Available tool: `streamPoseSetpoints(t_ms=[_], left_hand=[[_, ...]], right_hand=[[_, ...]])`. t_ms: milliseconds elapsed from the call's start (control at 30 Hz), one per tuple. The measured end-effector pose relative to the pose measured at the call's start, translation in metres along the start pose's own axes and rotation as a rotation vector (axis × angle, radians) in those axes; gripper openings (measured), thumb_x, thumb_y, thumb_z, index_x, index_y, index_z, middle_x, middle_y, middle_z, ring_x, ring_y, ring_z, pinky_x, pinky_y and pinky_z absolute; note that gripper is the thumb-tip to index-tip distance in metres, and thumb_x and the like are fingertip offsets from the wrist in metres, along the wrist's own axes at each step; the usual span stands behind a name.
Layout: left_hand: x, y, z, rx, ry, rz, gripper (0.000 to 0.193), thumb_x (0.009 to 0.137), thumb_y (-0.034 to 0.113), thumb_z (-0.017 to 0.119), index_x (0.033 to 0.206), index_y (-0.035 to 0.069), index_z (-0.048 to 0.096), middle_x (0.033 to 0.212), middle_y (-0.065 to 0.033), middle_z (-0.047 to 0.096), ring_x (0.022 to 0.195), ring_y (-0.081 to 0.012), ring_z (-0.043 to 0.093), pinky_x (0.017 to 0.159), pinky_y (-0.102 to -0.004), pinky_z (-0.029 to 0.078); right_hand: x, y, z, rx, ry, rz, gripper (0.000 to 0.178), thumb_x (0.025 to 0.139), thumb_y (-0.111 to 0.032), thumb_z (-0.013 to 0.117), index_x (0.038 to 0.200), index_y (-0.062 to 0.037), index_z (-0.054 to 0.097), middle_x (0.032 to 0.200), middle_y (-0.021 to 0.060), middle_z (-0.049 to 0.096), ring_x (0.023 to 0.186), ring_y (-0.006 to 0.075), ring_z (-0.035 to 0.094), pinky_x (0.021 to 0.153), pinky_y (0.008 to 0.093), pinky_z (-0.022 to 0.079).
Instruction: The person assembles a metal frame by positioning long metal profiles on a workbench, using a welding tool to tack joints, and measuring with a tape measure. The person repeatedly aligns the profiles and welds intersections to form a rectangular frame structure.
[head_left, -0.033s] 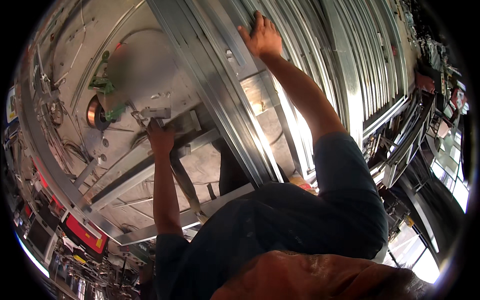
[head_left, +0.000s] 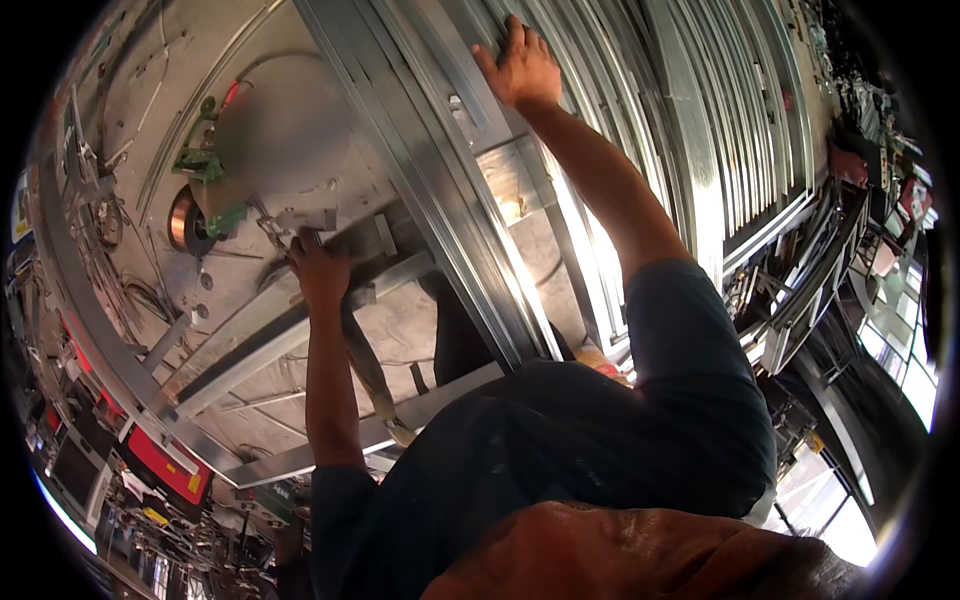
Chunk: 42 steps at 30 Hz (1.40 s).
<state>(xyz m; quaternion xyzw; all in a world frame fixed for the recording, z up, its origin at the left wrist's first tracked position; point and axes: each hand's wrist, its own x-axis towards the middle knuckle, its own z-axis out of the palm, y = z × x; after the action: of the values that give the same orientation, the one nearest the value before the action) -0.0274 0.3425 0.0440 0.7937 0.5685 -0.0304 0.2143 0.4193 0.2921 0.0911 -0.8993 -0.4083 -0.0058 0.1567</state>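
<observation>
My right hand (head_left: 528, 72) lies on long silvery metal profiles (head_left: 640, 130), its fingers stretched out and spread. My left hand (head_left: 322, 270) is down at a grey block-shaped metal piece (head_left: 305, 218), its fingers bunched against the near side. The fingertips are partly hidden, so I cannot make out the grip exactly. Beside the block, a short metal bar (head_left: 375, 240) lies near the frame's sloping rail (head_left: 300, 330). Between my two arms a bundle of long metal channels (head_left: 430, 170) runs lengthwise from the far edge toward my body.
A spool of copper-coloured wire (head_left: 188, 220) stands left of the block, beside a green metal fixture (head_left: 203, 165). Cables and loose bits lie on the floor. A red case (head_left: 165, 465) and cluttered tools are at the lower left. More metal stock (head_left: 820, 260) is stacked at the right.
The whole view shifts very slightly. Both hands keep their places on the metal.
</observation>
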Motion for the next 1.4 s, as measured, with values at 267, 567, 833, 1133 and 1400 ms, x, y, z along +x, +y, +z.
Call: streamPoseSetpoints(t_ms=[267, 567, 833, 1133, 1400], left_hand=[[0.023, 0.030, -0.014, 0.180, -0.050, -0.124, 0.071, 0.081, 0.012, 0.061, 0.146, 0.004, 0.033, 0.126, -0.0298, 0.060, 0.107, -0.0501, 0.064, 0.089, -0.0579, 0.053], [-0.136, 0.073, -0.124, 0.003, 0.264, -0.279, 0.059, 0.082, 0.022, 0.076, 0.132, 0.008, 0.050, 0.104, -0.0254, 0.071, 0.099, -0.0473, 0.067, 0.082, -0.0526, 0.054], [-0.329, 0.104, -0.148, -0.366, 0.472, -0.196, 0.055, 0.080, 0.020, 0.085, 0.125, 0.000, 0.060, 0.089, -0.0156, 0.071, 0.077, -0.0268, 0.072, 0.072, -0.0362, 0.056], [-0.326, 0.162, -0.083, -1.344, 0.049, -0.364, 0.041, 0.083, 0.016, 0.083, 0.114, -0.005, 0.067, 0.087, -0.0061, 0.072, 0.076, -0.0126, 0.066, 0.071, -0.0284, 0.054], [-0.266, 0.173, -0.044, -1.456, 0.000, -0.460, 0.037, 0.085, 0.014, 0.079, 0.114, -0.004, 0.066, 0.091, -0.0043, 0.069, 0.081, -0.0118, 0.064, 0.070, -0.0278, 0.050]], right_hand=[[-0.001, -0.005, -0.010, 0.044, -0.099, 0.041, 0.083, 0.094, -0.057, 0.052, 0.153, -0.0015, 0.033, 0.144, 0.0275, 0.048, 0.131, 0.0425, 0.050, 0.110, 0.0505, 0.041], [-0.002, 0.001, 0.005, 0.039, -0.022, 0.005, 0.092, 0.090, -0.063, 0.056, 0.150, 0.0036, 0.035, 0.133, 0.0206, 0.055, 0.124, 0.0351, 0.054, 0.100, 0.0455, 0.048], [0.001, 0.006, 0.003, 0.062, -0.027, -0.022, 0.093, 0.092, -0.061, 0.055, 0.152, 0.0057, 0.030, 0.139, 0.0234, 0.049, 0.127, 0.0382, 0.051, 0.101, 0.0475, 0.048], [-0.059, 0.044, -0.009, -0.035, -0.091, -0.227, 0.095, 0.095, -0.064, 0.050, 0.155, 0.0041, 0.024, 0.142, 0.0257, 0.046, 0.125, 0.0406, 0.052, 0.103, 0.0478, 0.048], [-0.061, 0.033, -0.016, -0.097, -0.089, -0.178, 0.090, 0.093, -0.059, 0.056, 0.152, 0.0030, 0.030, 0.135, 0.0241, 0.051, 0.123, 0.0405, 0.054, 0.099, 0.0477, 0.050]])
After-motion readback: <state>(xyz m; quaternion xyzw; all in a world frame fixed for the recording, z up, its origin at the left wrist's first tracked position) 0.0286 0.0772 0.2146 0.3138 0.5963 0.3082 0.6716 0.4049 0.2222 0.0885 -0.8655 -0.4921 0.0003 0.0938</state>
